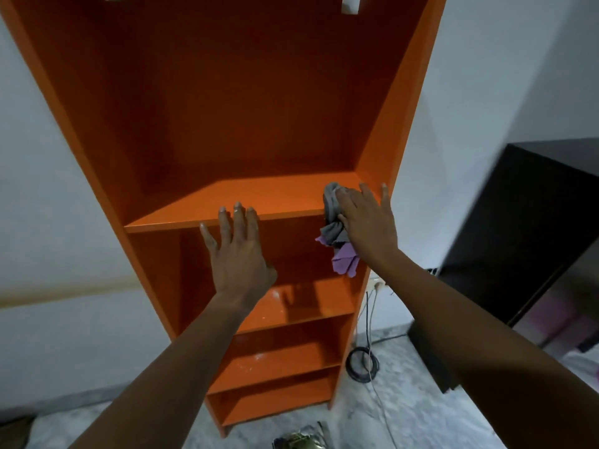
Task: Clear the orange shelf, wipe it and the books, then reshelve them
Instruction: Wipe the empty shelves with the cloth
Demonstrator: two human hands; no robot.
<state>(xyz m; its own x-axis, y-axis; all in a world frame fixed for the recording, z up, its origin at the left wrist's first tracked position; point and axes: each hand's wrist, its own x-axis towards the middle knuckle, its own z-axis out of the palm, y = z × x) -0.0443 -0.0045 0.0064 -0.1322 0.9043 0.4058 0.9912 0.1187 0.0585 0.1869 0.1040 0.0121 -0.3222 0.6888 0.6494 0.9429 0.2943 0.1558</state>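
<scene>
The tall orange shelf unit stands against a white wall, and none of its boards in view holds a book. My left hand lies flat with straight fingers, fingertips on the front edge of the upper board. My right hand presses a grey and purple cloth onto the right end of that board, fingers spread; part of the cloth hangs down below the edge. At the bottom edge, on the floor, lies what may be a book, only partly visible.
A black cabinet stands to the right of the shelf. A coiled black cable and white wires lie on the marble floor beside the shelf's right foot. White walls flank the unit on both sides.
</scene>
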